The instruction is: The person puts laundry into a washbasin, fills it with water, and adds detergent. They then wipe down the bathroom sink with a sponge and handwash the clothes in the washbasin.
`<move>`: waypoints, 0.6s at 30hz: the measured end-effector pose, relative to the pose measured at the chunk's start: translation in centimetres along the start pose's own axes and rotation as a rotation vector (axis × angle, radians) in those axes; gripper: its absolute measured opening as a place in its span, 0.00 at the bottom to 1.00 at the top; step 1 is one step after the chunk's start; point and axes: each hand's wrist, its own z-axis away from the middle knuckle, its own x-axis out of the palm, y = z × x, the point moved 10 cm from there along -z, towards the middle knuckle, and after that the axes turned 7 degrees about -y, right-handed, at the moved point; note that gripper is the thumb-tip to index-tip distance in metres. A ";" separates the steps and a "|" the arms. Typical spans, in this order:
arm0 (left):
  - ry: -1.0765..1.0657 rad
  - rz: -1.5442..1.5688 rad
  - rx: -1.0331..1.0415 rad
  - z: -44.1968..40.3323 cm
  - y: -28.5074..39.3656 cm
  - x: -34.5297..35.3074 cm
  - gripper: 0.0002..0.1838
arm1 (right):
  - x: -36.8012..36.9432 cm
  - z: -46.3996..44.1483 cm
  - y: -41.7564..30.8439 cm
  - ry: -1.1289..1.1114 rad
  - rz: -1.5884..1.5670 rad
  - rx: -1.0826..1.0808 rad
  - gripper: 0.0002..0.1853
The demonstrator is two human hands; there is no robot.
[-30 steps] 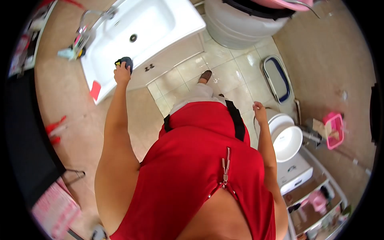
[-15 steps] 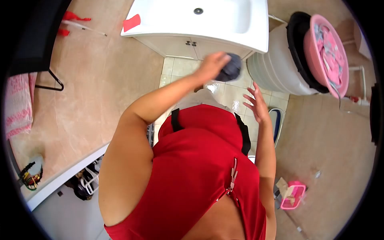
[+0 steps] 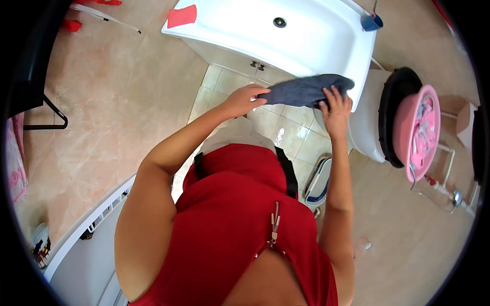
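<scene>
A dark blue-grey cloth (image 3: 301, 91) hangs stretched out sideways in front of the white washbasin (image 3: 245, 43). My left hand (image 3: 246, 98) pinches its narrow left end between thumb and fingers. At the wider right end, my right hand (image 3: 337, 108) holds the cloth's lower edge, fingers bent over its front. Whether the cloth is a rag or a garment, I cannot tell. A red cloth (image 3: 182, 16) lies flat on the basin's left corner.
A blue cup (image 3: 371, 22) stands on the basin's right rim. To the right, a pink tub (image 3: 403, 135) with laundry rests on a black-lidded pale barrel (image 3: 363, 133). A white and blue oblong item (image 3: 319, 182) is on the tiled floor. Pipes run along the right wall.
The dark cloth was bunched in my left hand; it is now spread between both hands. My right hand has moved from open air onto its right end. The view has shifted.
</scene>
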 end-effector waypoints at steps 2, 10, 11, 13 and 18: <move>0.058 0.022 -0.212 2.3 -5.6 -1.6 0.21 | 6.2 -1.1 1.0 -0.101 -0.040 0.008 0.36; 0.478 0.340 -0.526 15.0 -17.5 -5.1 0.20 | 9.1 -12.2 -15.1 -0.121 -0.108 -0.328 0.42; 0.523 0.408 -0.563 16.2 -18.2 -4.6 0.19 | 10.0 -13.8 -17.7 -0.142 -0.071 -0.334 0.43; 0.614 0.463 -0.584 18.0 -17.9 -3.8 0.19 | 11.7 -16.6 -22.8 -0.086 -0.004 -0.390 0.42; 0.782 0.536 -0.609 21.9 -18.2 1.0 0.18 | 14.2 -22.5 -33.5 0.195 0.128 -0.544 0.26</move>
